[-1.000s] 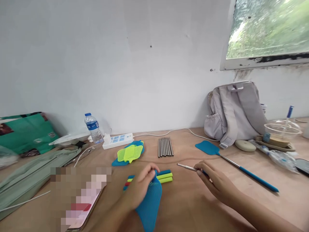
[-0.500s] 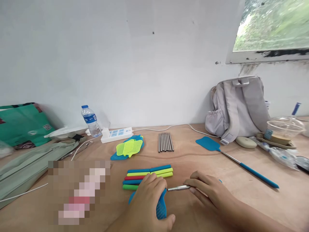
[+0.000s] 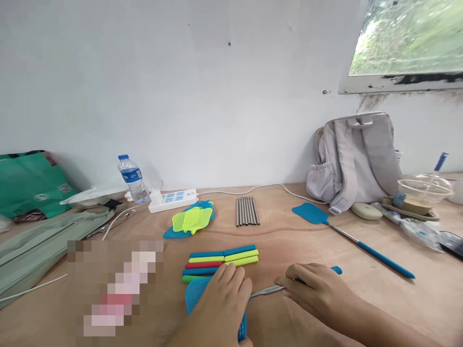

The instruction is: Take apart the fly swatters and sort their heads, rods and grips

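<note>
My left hand (image 3: pixel 221 306) is closed over a blue mesh fly swatter head (image 3: pixel 195 290), whose far-left corner and lower right edge show around the fingers. My right hand (image 3: pixel 316 288) grips a metal rod (image 3: pixel 267 290) with a blue handle (image 3: pixel 337 270) that pokes out behind the knuckles. The rod's thin end points left and meets the swatter head's neck beside my left fingers; the joint itself is partly hidden. Just beyond my left hand lie several coloured handle tubes (image 3: pixel 206 259), in blue, yellow, red and green.
Behind the tubes are a row of metal rods (image 3: pixel 248 212) and a pile of blue and yellow swatter heads (image 3: pixel 191 219). A whole blue swatter (image 3: pixel 379 258) lies right. Further off are a power strip (image 3: pixel 173 200), water bottle (image 3: pixel 133 180), backpack (image 3: pixel 356 161) and plastic cup (image 3: pixel 423 195).
The swatter head has turned so more of its mesh shows left of my left hand. My right hand's rod has tilted and shifted slightly towards me, and its blue handle end shows more.
</note>
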Demonstrator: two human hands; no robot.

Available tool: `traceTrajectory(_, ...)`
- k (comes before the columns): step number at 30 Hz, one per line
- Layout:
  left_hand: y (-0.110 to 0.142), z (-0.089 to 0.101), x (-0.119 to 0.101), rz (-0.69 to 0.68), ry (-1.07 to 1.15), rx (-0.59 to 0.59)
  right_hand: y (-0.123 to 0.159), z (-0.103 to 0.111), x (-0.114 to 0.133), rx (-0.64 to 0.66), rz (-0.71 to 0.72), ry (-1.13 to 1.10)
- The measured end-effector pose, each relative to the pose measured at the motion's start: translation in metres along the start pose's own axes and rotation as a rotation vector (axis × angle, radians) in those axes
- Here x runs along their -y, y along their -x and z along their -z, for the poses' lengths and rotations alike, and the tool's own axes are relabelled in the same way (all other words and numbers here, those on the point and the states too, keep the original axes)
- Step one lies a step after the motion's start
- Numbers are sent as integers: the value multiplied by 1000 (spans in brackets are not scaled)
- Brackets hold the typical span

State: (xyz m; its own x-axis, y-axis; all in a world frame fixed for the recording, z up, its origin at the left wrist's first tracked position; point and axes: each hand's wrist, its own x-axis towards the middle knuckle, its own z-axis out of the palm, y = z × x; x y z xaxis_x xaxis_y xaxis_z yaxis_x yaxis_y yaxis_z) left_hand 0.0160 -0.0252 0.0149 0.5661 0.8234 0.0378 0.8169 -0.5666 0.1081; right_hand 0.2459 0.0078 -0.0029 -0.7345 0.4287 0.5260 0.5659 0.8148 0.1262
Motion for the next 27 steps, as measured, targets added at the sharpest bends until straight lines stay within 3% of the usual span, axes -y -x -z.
traceTrajectory(8, -3, 1, 0, -87, -113, 111, 4, -2, 10, 73, 27, 15)
traceTrajectory(12, -3, -8, 2, -146, -204, 35, 5, -3, 15, 36, 37, 7)
traceTrajectory(17, -5, -24, -1, -115, -288, -63, 3, -5, 17, -16, 83, 13)
traceTrajectory(23, -4, -33, -1, -103, -230, -89, 5, -14, 18, 6, 53, 11)
traceTrajectory(27, -6, -35, 1, -78, -157, -54, 1, -9, 13, 81, 81, -9)
